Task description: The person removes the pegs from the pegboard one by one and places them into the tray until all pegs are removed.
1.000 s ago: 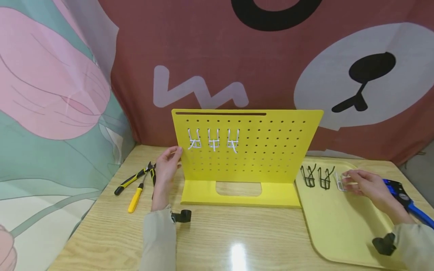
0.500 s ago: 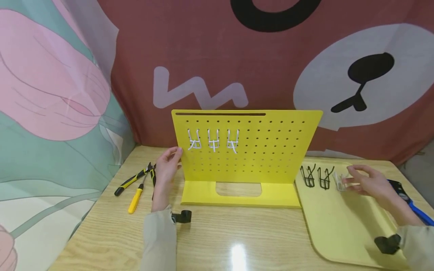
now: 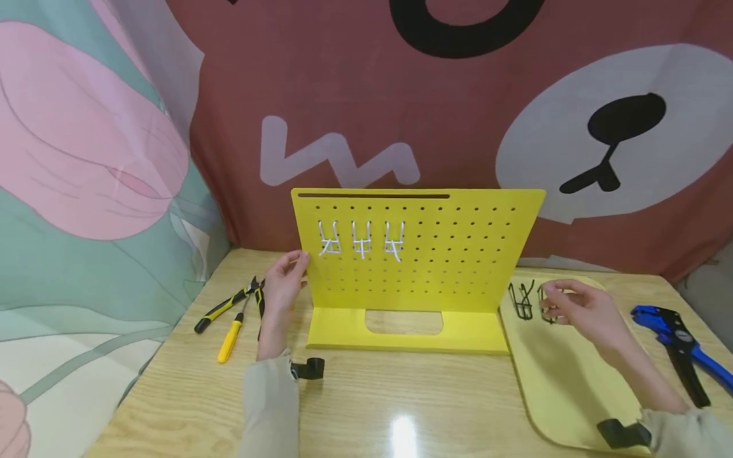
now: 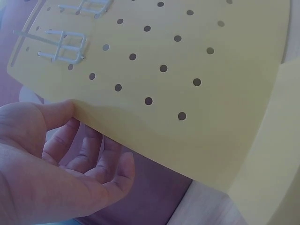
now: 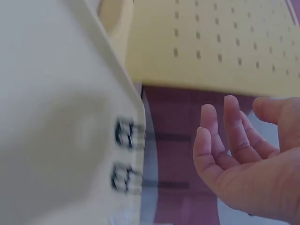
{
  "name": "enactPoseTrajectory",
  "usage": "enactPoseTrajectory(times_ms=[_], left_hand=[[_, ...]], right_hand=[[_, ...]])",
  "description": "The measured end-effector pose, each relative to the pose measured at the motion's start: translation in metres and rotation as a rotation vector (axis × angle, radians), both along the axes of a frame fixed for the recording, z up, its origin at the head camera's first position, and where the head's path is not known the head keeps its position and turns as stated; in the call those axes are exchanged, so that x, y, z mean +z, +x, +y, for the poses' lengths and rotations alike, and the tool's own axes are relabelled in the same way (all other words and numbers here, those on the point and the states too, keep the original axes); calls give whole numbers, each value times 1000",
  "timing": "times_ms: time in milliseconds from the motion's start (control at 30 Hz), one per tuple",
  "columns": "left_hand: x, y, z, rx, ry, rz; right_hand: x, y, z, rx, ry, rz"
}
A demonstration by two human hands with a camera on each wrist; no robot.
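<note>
A yellow pegboard (image 3: 446, 302) stands upright, with white wire hooks (image 3: 362, 242) hung in a row at its upper left. My left hand (image 3: 284, 283) holds the board's left edge. In the left wrist view the thumb is at the front and the fingers (image 4: 110, 159) curl behind. Over the tray, my right hand (image 3: 590, 312) hovers with loosely bent fingers and nothing between them. It partly covers one black wire hook (image 3: 543, 305); another black hook (image 3: 522, 302) lies left of it. At the bottom of the right wrist view, a white hook (image 5: 119, 219) is partly visible on the tray.
The pale yellow tray (image 3: 550, 375) sits against the board's right side. Blue wire strippers (image 3: 678, 337) lie right of it. Left of the board are black-and-yellow pliers (image 3: 223, 308) and a yellow-handled screwdriver (image 3: 230, 338). A printed curtain (image 3: 343, 83) hangs behind.
My right hand has moved left from beside the white hook to over the second black hook, uncovering more of the wire strippers. The left hand stays at the board's edge.
</note>
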State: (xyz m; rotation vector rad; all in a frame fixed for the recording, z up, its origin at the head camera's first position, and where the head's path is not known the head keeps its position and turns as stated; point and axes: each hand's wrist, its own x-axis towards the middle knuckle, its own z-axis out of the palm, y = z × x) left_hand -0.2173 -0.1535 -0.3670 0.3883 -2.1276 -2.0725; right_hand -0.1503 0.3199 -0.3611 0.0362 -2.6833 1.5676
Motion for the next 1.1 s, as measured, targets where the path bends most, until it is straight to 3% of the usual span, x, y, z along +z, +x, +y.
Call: enactPoseTrajectory(times_ms=[233,433,667,900,1100], left_hand=[[1,0,2,9,-23,4],[2,0,3,8,-23,-2],[1,1,0,-6,-12,4],[1,1,-1,-7,-5,-3],[1,1,0,-11,-16,6]], right_hand=[[-16,9,-40,63,-44,95],[-18,2,-73,63,-61,180],[-15,-10,-120,129,-46,270],[-3,-27,-160,177,36,405],[13,-33,-189,202,-87,440]])
